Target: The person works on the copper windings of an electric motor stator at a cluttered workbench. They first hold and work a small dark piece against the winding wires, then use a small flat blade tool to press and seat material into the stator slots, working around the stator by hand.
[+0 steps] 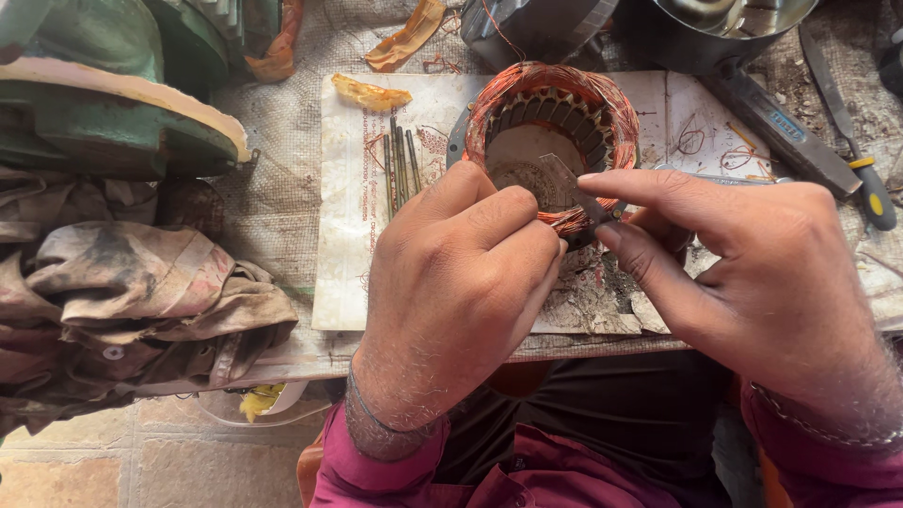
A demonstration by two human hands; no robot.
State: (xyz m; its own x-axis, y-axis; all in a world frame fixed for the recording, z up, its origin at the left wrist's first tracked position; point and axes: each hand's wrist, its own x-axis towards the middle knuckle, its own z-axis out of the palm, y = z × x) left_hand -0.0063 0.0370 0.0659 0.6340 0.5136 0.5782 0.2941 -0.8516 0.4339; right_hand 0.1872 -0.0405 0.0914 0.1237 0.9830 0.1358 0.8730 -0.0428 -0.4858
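Woven sacking is spread over the low work surface (282, 188), and a stained sheet of paper (348, 273) is laid on top. Green machine housings (103, 113) are seen at the top left, with a heap of dirty rags (122, 301) below them. A shiny metal pot (724, 23) is cut off by the top edge, so what is in it cannot be seen. On the paper a round motor stator (550, 132) is placed, wrapped in copper wire, with a hollow middle. Its near rim is hidden by both hands. The left hand (451, 292) is curled, and its fingers are pressed against that rim. The right hand (752, 273) is pinched, and something small and grey is perhaps gripped at the rim. A flat metal file (781, 127) and a yellow-handled tool (865, 179) are laid at the right. A bunch of thin sticks (400, 165) is laid left of the stator, near a yellow scrap (372, 92).
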